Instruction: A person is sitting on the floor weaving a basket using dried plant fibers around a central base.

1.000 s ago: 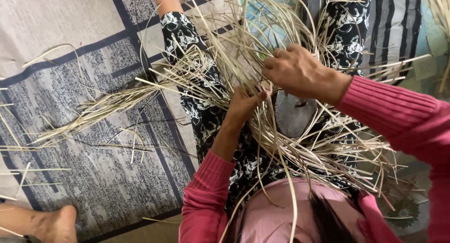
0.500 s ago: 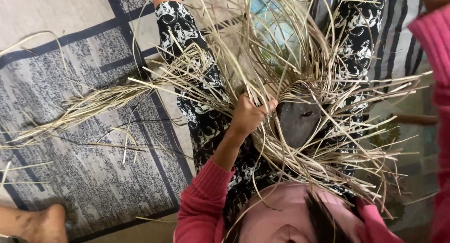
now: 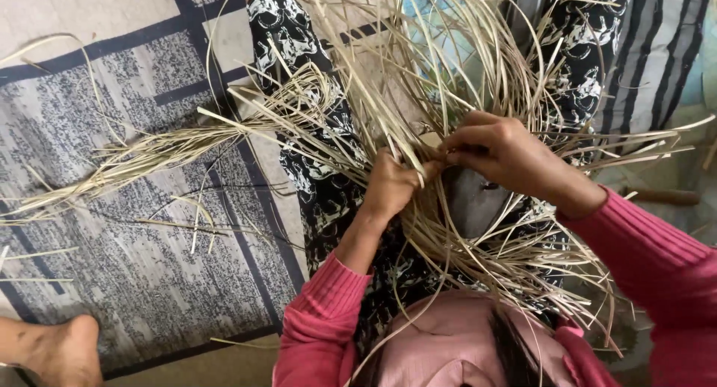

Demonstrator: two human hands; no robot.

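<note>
Seated person in pink sleeves working tangle of pale, flat straw-coloured cane strips (image 3: 418, 96) over lap. Left hand (image 3: 392, 185) clenching strips at centre; right hand (image 3: 500, 152) pinching same strands, fingertips nearly meeting at three o'clock of left. Long strip bundle (image 3: 149, 152) trailing toward nine o'clock across grey patterned mat (image 3: 112, 267).

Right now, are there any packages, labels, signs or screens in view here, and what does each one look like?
None in view: no package, label, sign or screen shows.
What is there: the left hand and right hand pinching pale straw-coloured strips over the lap.
Under them, a grey and white patterned mat with dark blue bands.
</note>
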